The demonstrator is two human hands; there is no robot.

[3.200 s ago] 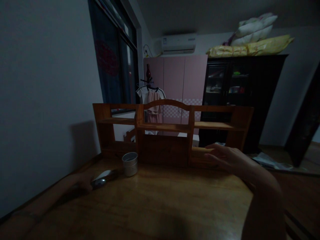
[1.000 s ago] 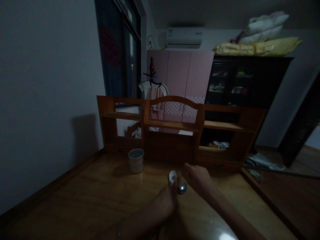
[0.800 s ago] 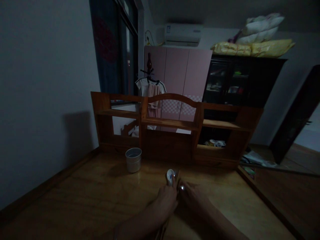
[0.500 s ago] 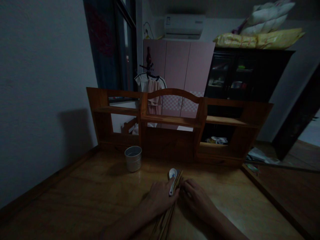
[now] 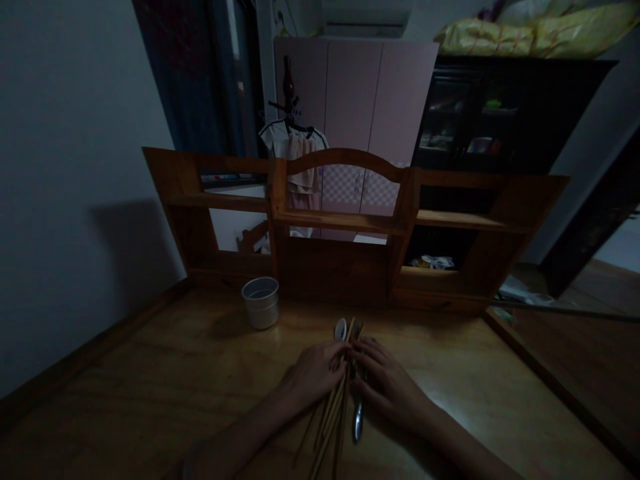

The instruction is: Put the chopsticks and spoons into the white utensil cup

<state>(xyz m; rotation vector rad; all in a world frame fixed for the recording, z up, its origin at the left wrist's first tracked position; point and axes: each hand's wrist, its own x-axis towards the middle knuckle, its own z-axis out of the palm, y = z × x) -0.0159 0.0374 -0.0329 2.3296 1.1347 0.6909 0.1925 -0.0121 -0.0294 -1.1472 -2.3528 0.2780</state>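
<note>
In a dim room, a person's two hands meet over a bundle of chopsticks [image 5: 333, 417] on a wooden desk [image 5: 200, 373]. The bundle lies near the middle of the desk. Its long axis runs from the near edge away toward the shelf [image 5: 345, 223] at the back, leaning slightly right, and its far tips fan out just past the fingertips.

The left hand [image 5: 314, 375] lies palm down on the left side of the bundle, fingers curled over the sticks. The right hand [image 5: 387, 385] presses in from the right with its fingers held together. The light is too low to tell whether it grips anything.

A white spoon [image 5: 341, 328] lies along the sticks, its bowl pointing away beyond the left fingertips. A metal spoon [image 5: 357, 421] lies parallel just right of the bundle, partly under the right hand, with its shiny end toward the person.

A small metal cup [image 5: 261, 303] stands upright well to the left, close to the foot of the shelf. Behind are a pink wardrobe [image 5: 370, 100], clothes [image 5: 295, 143] on a hanger and a dark cabinet [image 5: 480, 113].
</note>
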